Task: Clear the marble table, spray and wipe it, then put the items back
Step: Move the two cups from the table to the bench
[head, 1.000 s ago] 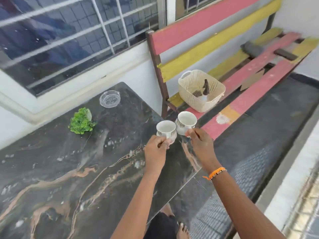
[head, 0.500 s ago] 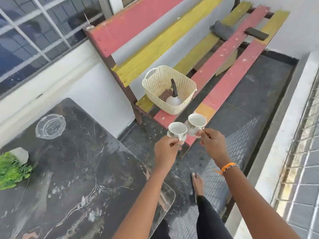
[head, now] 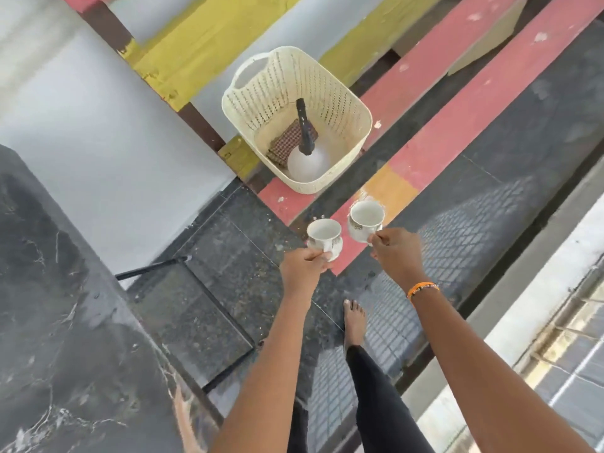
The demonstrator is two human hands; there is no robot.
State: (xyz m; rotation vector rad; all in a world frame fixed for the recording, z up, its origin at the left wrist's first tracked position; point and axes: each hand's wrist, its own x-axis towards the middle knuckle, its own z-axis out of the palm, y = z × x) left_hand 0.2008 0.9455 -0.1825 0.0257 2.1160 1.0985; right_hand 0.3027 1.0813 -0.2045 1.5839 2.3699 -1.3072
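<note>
My left hand (head: 302,268) grips the handle of a white patterned cup (head: 323,235). A second white cup (head: 365,220) hangs by its handle from my right hand (head: 397,253). Both cups are upright and empty, held in the air over the near end of a red and yellow slatted bench (head: 434,132). The dark marble table (head: 58,322) fills the lower left, well behind the cups. A cream plastic basket (head: 340,99) stands on the bench, holding a spray bottle (head: 307,158) and a checked cloth (head: 287,142).
A white wall (head: 108,152) rises between table and bench. The table's black metal leg frame (head: 215,308) stands on the dark tiled floor. My bare foot (head: 354,322) is under my arms. A low white ledge (head: 523,305) runs along the right.
I have turned and stepped from the table toward the bench, carrying both cups away from the marble. The ashtray and green plant have left the view. The cups now hover over the bench end.
</note>
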